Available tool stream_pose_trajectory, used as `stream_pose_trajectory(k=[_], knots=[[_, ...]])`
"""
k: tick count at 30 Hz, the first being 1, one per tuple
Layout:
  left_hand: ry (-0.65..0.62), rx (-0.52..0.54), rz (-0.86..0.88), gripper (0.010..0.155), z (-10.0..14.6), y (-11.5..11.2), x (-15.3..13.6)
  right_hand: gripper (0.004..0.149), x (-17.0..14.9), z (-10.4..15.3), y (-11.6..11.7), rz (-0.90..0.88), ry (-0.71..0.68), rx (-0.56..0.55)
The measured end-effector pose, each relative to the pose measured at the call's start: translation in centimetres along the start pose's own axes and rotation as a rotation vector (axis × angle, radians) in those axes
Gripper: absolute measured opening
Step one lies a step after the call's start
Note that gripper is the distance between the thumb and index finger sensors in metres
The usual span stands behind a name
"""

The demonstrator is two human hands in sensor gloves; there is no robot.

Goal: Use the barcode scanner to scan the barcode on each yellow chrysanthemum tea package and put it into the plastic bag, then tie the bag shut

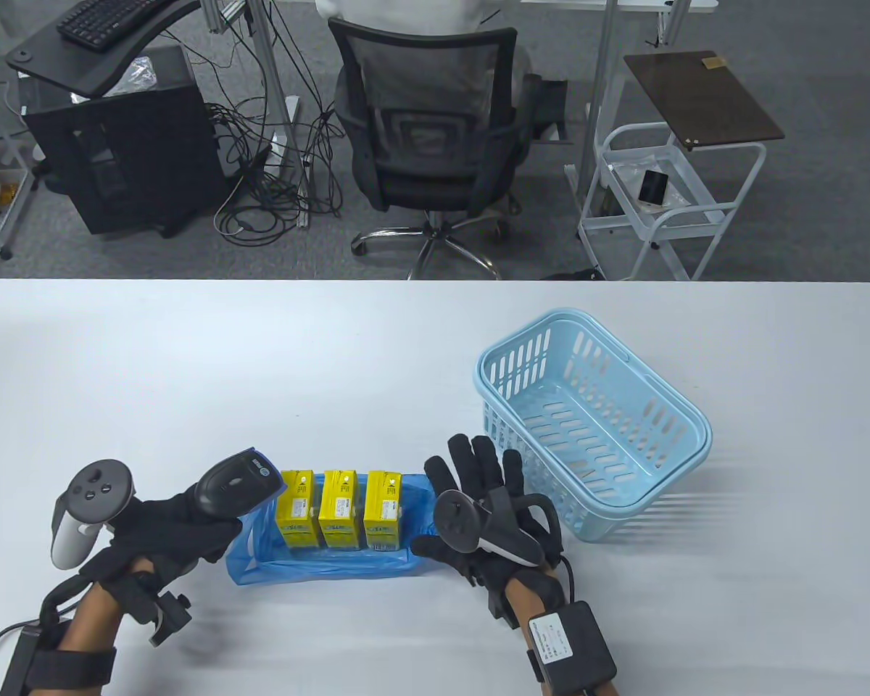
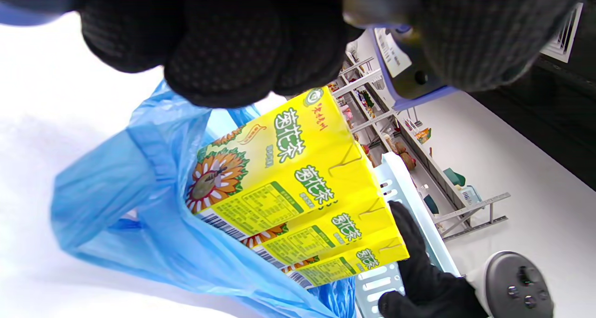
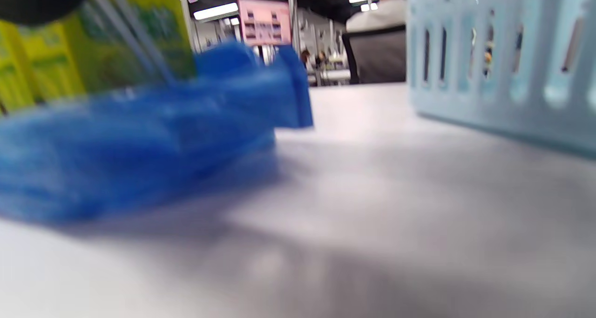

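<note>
Three yellow chrysanthemum tea packages (image 1: 338, 507) stand upright in a row inside the open blue plastic bag (image 1: 319, 567), whose film lies bunched low around their bases. My left hand (image 1: 203, 533) grips the black barcode scanner (image 1: 235, 480) just left of the bag, its head close to the leftmost package. My right hand (image 1: 471, 475) hovers at the bag's right end with fingers straight and spread, holding nothing. In the left wrist view the packages (image 2: 279, 178) show their printed sides above the bag (image 2: 116, 192). The right wrist view is blurred, showing bag (image 3: 139, 145) and packages (image 3: 116, 38).
A light blue slotted basket (image 1: 481, 377) stands with nothing in it to the right of my right hand, close to its fingers. Beyond the table's far edge stand an office chair (image 1: 428, 109) with a seated person and a white trolley (image 1: 667, 203).
</note>
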State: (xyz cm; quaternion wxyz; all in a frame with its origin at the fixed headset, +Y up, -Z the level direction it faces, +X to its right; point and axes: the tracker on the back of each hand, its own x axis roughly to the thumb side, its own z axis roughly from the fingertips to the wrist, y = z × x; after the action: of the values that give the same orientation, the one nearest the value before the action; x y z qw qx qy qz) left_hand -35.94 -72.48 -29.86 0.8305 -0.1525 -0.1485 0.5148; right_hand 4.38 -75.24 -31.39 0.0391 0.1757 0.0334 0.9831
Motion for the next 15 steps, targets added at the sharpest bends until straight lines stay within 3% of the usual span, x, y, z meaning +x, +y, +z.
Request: stream_pose_trajectory(k=[7, 10, 15], knots=[[0.048, -0.029, -0.022, 0.073, 0.1, 0.3, 0.4, 0.098, -0.9, 0.1, 0.5, -0.037, 0.013, -0.002], [0.089, -0.039, -0.020, 0.074, 0.9, 1.5, 0.8, 0.098, -1.0, 0.2, 0.4, -0.063, 0.010, -0.010], [0.211, 0.090, -0.055, 0.074, 2.9, 4.5, 0.2, 0.097, -1.1, 0.3, 0.5, -0.095, 0.007, -0.004]])
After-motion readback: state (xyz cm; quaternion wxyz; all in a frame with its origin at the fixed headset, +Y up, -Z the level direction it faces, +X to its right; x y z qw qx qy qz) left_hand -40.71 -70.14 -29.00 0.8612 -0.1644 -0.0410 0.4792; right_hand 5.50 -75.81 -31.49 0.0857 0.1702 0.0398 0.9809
